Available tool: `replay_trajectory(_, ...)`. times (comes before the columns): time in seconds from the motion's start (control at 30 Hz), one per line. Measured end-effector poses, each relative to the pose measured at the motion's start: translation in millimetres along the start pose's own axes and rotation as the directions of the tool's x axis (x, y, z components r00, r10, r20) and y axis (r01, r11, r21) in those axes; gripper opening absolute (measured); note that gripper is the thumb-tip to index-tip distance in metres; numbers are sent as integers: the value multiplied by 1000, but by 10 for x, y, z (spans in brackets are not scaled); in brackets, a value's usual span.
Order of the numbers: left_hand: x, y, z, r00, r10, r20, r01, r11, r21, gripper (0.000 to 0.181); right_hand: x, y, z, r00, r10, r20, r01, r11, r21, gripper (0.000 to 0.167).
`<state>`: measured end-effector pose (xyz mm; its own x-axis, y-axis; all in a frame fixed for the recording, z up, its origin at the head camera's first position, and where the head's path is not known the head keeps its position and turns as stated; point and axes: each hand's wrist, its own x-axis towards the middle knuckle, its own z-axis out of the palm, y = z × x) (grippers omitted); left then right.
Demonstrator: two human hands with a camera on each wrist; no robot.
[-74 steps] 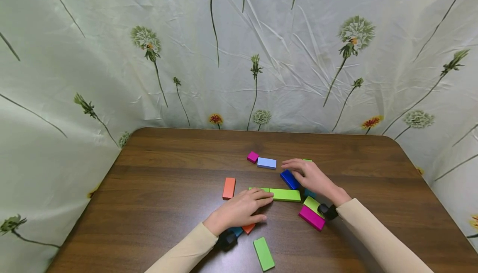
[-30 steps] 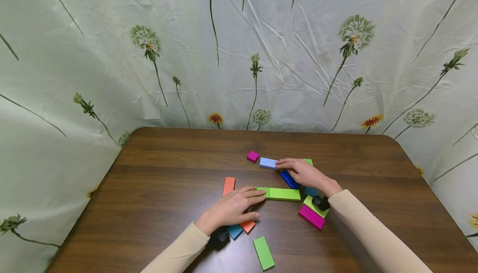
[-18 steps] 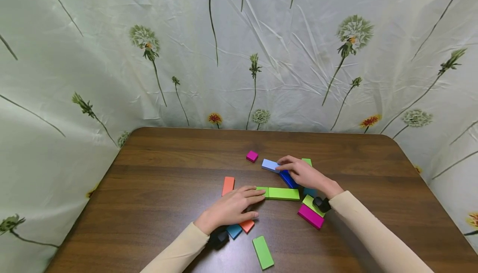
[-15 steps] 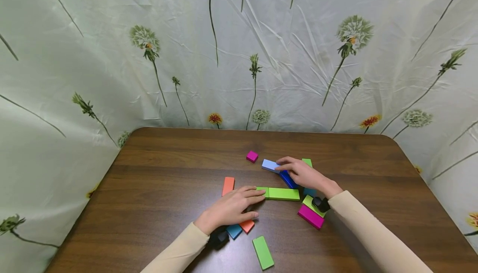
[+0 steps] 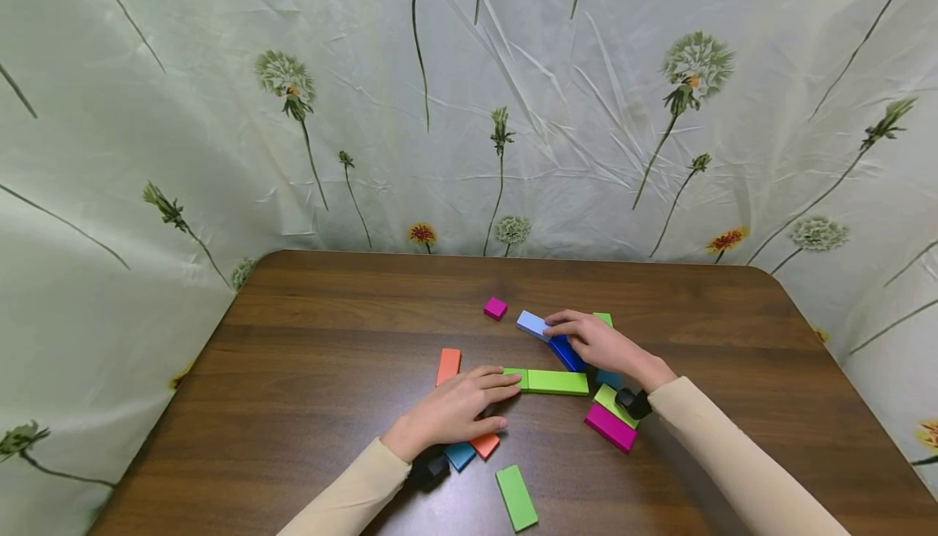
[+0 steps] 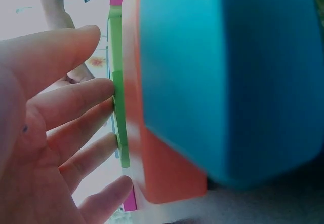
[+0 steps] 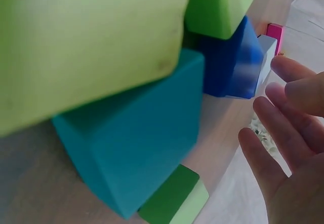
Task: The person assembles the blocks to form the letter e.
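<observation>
At the left, an upright-running orange block point(image 5: 448, 366) was seen just beyond the left hand point(image 5: 456, 410), whose fingers were spread and nearly straight, with nothing gripped; its fingertips were laid against a short green block point(image 5: 523, 376). Under and beside that wrist, a teal block point(image 5: 460, 455) and a second orange block point(image 5: 486, 444) were partly covered. Farther off, a magenta cube point(image 5: 495, 308) was left apart, and a loose green block point(image 5: 517, 498) was placed at the near side. The pale blue block point(image 5: 531, 323) was found far right of the left hand and just left of the right hand point(image 5: 604, 344), the nearer of the two. Its long axis was slanted from far left to near right, and this slant against the dark blue block point(image 5: 567, 353) was judged to be what mattered most; whether the two were touching could not be told. By the right hand's extended, unclosed fingers the near right end of the pale blue block was touched, not visibly pinched. A long light green block point(image 5: 558, 382) was butted against the short one.
</observation>
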<state>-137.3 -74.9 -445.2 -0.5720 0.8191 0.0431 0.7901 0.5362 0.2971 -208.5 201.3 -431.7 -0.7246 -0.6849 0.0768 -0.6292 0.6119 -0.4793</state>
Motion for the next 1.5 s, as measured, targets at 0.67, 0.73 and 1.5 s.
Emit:
replay_trajectory(0.67,13,-25,29,1000,9,-11,-9,1000,-6,49,416,-124,25,999,-19,31,18,1000,21,41)
replay_trajectory(0.73,13,-25,31,1000,11,-10,-11,1000,-8,49,470,-140,37,999,-27,36,26,1000,16,41)
replay_trajectory(1.5,5,-21,21,1000,3,-4,-3,1000,-29,49,654,-117,82,994,-46,96,51,997,-56,47)
